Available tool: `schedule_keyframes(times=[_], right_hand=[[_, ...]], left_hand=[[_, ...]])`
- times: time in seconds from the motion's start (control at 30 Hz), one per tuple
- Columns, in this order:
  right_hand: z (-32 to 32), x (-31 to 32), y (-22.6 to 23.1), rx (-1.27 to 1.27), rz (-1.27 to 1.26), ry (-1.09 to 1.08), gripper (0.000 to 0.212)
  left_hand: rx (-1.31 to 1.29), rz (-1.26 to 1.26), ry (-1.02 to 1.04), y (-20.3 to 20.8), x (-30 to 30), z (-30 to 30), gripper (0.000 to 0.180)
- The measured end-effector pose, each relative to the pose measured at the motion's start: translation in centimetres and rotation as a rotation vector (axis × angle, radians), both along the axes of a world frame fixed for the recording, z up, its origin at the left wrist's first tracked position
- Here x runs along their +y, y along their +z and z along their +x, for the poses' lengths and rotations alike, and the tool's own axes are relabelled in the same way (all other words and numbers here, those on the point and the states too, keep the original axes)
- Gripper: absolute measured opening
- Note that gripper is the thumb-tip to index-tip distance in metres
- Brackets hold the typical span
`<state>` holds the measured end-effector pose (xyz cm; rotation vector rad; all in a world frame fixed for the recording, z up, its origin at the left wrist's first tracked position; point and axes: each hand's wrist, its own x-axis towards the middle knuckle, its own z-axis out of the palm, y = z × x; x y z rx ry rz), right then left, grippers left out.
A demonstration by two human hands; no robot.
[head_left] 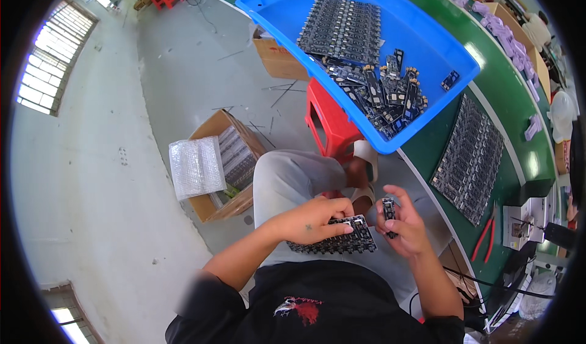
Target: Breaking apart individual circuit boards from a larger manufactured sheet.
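Over my lap, my left hand (320, 219) is closed on a black circuit board panel (345, 239), its thumb lying across the top face. The panel's right end has a notched edge. Just right of it, my right hand (404, 225) pinches a small single circuit board (389, 210) upright between thumb and fingers, apart from the panel. Ahead on the table, a blue tray (439, 45) holds a stack of board panels (342, 27) and a heap of loose small boards (384, 91). One small board (450, 80) lies alone near the tray's right wall.
More panels (470, 158) lie on the green table (516, 118) at right, beside red-handled pliers (485, 240). A red stool (326, 121) stands under the tray's overhang. Left of my legs, an open carton (223, 167) holds panels and bubble wrap (196, 167). Purple parts (506, 39) line the table's far side.
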<state>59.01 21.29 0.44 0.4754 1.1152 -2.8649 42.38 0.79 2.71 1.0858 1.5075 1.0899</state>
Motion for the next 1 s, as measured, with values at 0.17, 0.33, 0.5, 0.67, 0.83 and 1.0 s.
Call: schedule_keyframes(times=[0.17, 0.33, 0.5, 0.67, 0.83, 1.0], right_hand=[[0.6, -0.2, -1.6, 0.062, 0.07, 0.108, 0.027], [1.8, 0.1, -1.6, 0.087, 0.651, 0.203, 0.019], [2.0, 0.4, -0.3, 0.168, 0.93, 0.336, 0.028], [2.5, -0.4, -2.7, 0.262, 0.839, 0.217, 0.024], [2.7, -0.4, -4.2, 0.22, 0.554, 0.266, 0.033], [2.3, -0.6, -5.9, 0.187, 0.392, 0.288, 0.038]], left_hand=[[0.071, 0.03, -0.011, 0.7, 1.3, 1.2, 0.02], [0.046, -0.034, -0.008, 2.0, 2.3, 1.8, 0.02], [0.126, -0.041, -0.066, 1.2, 3.3, 2.3, 0.019], [0.009, -0.149, -0.02, -1.2, 2.8, 2.5, 0.021], [0.013, -0.008, -0.013, -3.8, 2.5, 2.8, 0.017], [-0.116, -0.05, 0.015, -4.5, 2.1, 2.8, 0.018]])
